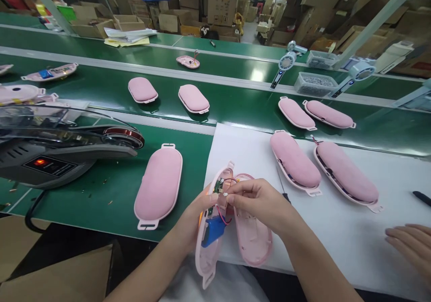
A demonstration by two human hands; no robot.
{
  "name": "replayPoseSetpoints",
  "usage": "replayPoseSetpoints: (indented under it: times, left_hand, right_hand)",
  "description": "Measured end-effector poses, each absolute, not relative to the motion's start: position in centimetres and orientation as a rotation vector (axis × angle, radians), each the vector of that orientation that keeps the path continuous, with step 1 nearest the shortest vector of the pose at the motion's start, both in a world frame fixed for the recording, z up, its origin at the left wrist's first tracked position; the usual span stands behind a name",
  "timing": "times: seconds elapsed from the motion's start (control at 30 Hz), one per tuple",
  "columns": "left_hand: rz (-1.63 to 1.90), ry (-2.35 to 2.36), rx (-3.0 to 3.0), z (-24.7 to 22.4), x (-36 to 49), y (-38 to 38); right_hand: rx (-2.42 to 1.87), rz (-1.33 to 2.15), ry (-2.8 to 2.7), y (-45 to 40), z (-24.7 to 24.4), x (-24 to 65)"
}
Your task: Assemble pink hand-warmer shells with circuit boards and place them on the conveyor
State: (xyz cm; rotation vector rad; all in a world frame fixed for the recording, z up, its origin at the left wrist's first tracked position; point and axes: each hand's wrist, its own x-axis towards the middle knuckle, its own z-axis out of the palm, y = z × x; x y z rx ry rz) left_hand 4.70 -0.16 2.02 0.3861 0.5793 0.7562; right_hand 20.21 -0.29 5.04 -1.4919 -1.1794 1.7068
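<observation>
At white sheet's (pixel 247 145) near edge, hands (pixel 229 199) holding open pink casing (pixel 210 252)

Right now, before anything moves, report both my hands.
Left hand: closed around the pink shell's edge.
Right hand: thumb and finger pinched at a small white connector.

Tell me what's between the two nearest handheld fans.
Between the left fan and right fan, the head view shows a clear bin of small parts, a second bin behind.
</observation>
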Motion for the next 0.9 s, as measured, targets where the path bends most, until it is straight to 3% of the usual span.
replayPoseSetpoints:
  times: [0.9]
  left_hand:
    - [0.738, 0.616, 0.674, 1.7, 5.3, 0.0]
  right_hand:
    - [-1.644, 1.308, -1.305, -1.3, 4.8, 19.6]
